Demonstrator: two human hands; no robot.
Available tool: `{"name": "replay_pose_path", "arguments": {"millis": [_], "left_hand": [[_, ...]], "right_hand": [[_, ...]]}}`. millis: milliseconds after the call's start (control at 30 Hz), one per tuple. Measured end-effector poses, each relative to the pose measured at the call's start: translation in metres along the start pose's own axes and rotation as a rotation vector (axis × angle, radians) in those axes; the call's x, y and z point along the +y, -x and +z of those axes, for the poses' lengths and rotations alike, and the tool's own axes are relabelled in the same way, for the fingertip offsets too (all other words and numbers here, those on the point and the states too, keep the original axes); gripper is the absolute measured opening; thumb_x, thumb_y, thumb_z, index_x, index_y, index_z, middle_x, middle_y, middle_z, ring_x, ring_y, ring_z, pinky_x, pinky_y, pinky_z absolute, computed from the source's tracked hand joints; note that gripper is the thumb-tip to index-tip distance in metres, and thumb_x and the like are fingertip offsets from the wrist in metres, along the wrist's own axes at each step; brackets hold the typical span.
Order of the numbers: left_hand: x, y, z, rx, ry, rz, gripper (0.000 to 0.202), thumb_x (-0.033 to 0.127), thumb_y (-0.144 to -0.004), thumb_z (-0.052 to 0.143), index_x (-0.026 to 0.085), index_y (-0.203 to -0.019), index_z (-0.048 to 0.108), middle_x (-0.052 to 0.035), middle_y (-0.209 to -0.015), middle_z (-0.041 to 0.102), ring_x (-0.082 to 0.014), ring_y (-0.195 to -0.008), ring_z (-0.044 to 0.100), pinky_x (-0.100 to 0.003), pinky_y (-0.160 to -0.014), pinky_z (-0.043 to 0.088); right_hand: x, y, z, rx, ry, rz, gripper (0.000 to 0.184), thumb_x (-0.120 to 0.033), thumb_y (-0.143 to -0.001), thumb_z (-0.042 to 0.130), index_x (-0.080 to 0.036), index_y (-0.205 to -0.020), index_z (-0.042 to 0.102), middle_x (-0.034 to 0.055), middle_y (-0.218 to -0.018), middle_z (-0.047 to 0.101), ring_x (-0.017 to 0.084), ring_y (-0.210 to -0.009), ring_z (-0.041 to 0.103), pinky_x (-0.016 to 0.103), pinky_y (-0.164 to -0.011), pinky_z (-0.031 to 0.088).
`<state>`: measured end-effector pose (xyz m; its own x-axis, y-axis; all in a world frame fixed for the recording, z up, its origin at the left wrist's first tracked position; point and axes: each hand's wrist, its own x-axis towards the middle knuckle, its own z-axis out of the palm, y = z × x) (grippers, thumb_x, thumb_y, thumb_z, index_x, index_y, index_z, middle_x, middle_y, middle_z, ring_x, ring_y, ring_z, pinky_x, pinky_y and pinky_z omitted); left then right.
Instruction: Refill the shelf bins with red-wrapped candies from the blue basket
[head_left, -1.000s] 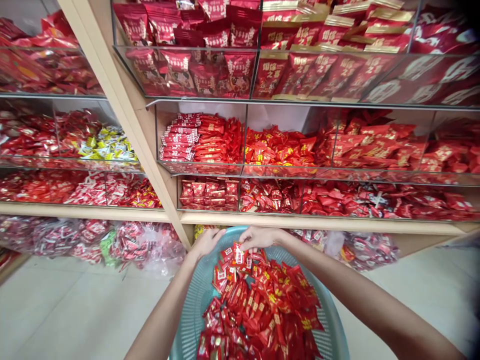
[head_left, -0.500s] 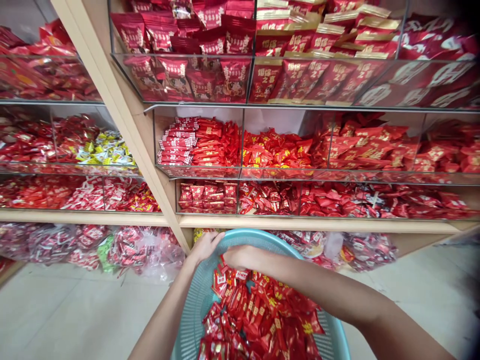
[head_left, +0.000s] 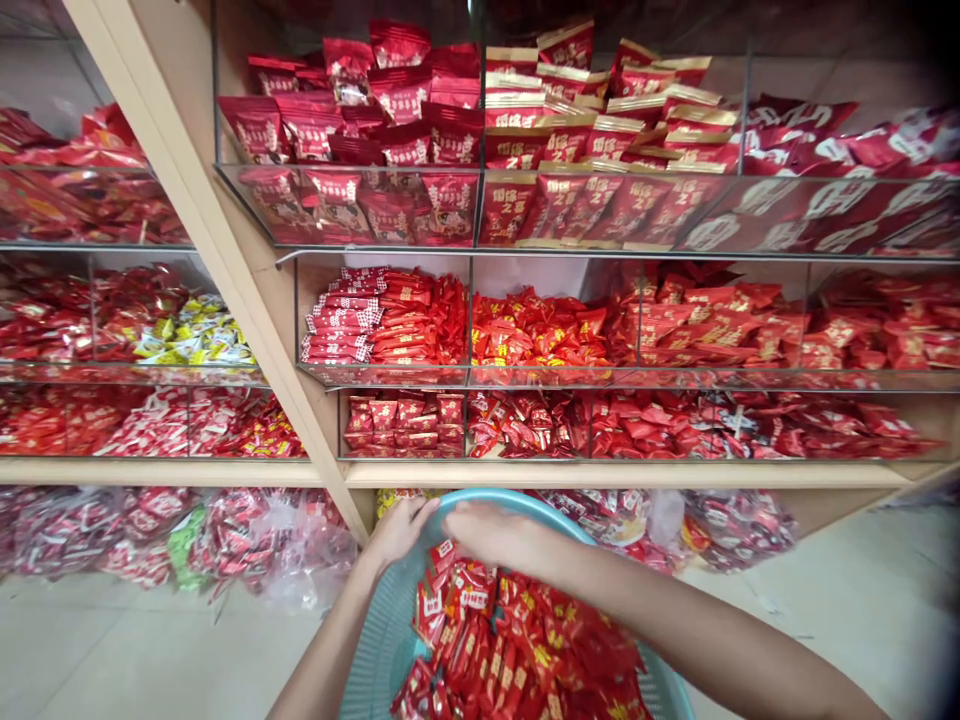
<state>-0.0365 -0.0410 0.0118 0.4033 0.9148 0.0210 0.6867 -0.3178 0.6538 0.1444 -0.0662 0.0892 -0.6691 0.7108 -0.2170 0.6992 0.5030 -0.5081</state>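
Observation:
A turquoise plastic basket (head_left: 381, 640) sits low in front of me, holding a heap of small red wrapped candies (head_left: 502, 645), some with gold or yellow print. My left hand (head_left: 403, 528) is closed around the basket's far left rim, thumb along the top. Just inside the far rim is my right hand (head_left: 491, 530), over the upper end of the candy heap. Motion smears it, and its fingers are turned down and hard to see, so whether it holds a packet is unclear.
Wooden shelving with clear dividers rises ahead, filled with red candy packets (head_left: 420, 315) and larger gold-edged packets (head_left: 570, 205). Yellow-and-white candies (head_left: 196, 330) lie at left. Bulging plastic bags (head_left: 247, 540) rest beneath the bottom board (head_left: 622, 474). Pale floor tiles (head_left: 135, 640) show below.
The view has tilted up, so shelves and basket sit lower in the picture. My right hand has shifted slightly away from the candies; my left hand stays on the rim.

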Motion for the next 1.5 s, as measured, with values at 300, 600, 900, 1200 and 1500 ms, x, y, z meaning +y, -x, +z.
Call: {"name": "replay_pose_path", "arguments": {"millis": [300, 600, 900, 1200, 1500], "left_hand": [[0.0, -0.003, 0.002, -0.007, 0.018, -0.052, 0.053, 0.058, -0.09, 0.029, 0.019, -0.066, 0.054, 0.0009, -0.066, 0.059, -0.0146, -0.065, 0.053, -0.021, -0.062, 0.036], [-0.001, -0.001, 0.002, -0.014, 0.062, -0.073, 0.052, 0.059, -0.089, 0.028, 0.019, -0.068, 0.055, -0.0002, -0.068, 0.06, -0.0163, -0.068, 0.056, -0.023, -0.065, 0.038], [0.002, 0.0, 0.0, -0.007, 0.042, -0.089, 0.051, 0.057, -0.09, 0.029, 0.019, -0.067, 0.053, 0.001, -0.067, 0.059, -0.0151, -0.067, 0.055, -0.022, -0.063, 0.036], [0.003, 0.0, 0.0, 0.0, 0.028, -0.079, 0.052, 0.057, -0.09, 0.029, 0.019, -0.07, 0.057, -0.0004, -0.071, 0.062, -0.0158, -0.07, 0.057, -0.022, -0.066, 0.038], [0.004, -0.001, 0.0, -0.012, 0.025, -0.062, 0.053, 0.057, -0.09, 0.029, 0.018, -0.073, 0.061, -0.0007, -0.072, 0.064, -0.0162, -0.071, 0.057, -0.023, -0.065, 0.037]], "right_hand": [[0.086, 0.003, -0.105, 0.306, 0.378, 0.195, 0.024, -0.013, -0.083, 0.049, -0.017, -0.101, 0.064, 0.0105, -0.104, 0.065, 0.02, -0.094, 0.062, 0.026, -0.074, 0.042], [0.098, -0.031, -0.081, 0.087, 0.678, 0.015, 0.032, -0.025, -0.079, 0.065, -0.02, -0.111, 0.06, 0.0123, -0.122, 0.054, 0.024, -0.099, 0.062, 0.03, -0.078, 0.048], [0.094, -0.034, -0.082, 0.1, 0.733, -0.009, 0.021, -0.022, -0.088, 0.049, -0.02, -0.1, 0.066, 0.011, -0.112, 0.062, 0.022, -0.091, 0.065, 0.03, -0.075, 0.049], [0.111, 0.0, -0.1, 0.337, 0.182, -0.086, 0.027, -0.035, -0.085, 0.057, -0.016, -0.101, 0.066, 0.01, -0.1, 0.064, 0.021, -0.091, 0.059, 0.03, -0.078, 0.044], [0.086, 0.046, -0.076, 0.585, -1.153, 0.069, 0.03, -0.04, -0.07, 0.074, -0.016, -0.082, 0.06, -0.0042, -0.066, 0.058, 0.008, -0.057, 0.052, 0.02, -0.054, 0.043]]}}
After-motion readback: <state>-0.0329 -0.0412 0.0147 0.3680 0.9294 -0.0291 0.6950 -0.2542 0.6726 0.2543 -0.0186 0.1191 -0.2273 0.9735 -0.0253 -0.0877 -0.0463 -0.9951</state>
